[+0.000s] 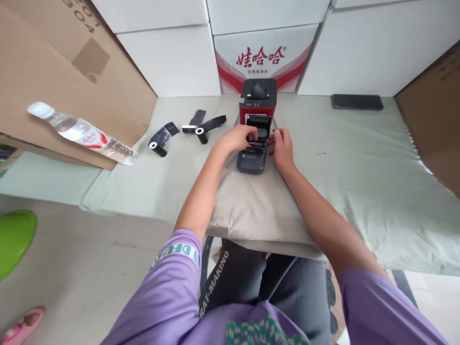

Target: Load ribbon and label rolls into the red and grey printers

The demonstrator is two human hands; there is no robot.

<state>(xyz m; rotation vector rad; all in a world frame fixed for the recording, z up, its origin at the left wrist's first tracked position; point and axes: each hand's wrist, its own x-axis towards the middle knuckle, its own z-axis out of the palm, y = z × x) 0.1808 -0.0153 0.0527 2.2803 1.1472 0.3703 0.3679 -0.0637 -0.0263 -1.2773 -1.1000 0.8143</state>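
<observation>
A small dark-grey portable printer (250, 164) lies on the cloth in front of me with its cover open. My left hand (239, 137) comes in from the left, its fingers curled over the opened compartment. Beside those fingers shows a dark piece, and I cannot make out exactly what they grip. Along the printer's right side, my right hand (283, 146) has its fingers bent against the edge, holding it. Directly behind stands a red and black receipt printer (258, 96), partly covered by the smaller one.
Several black paper rolls (158, 149) with white ends lie to the left, strips unrolled. A water bottle (89, 136) is further left by a cardboard box (72, 72). A black phone-like slab (357, 102) lies back right. White boxes (179, 62) line the back.
</observation>
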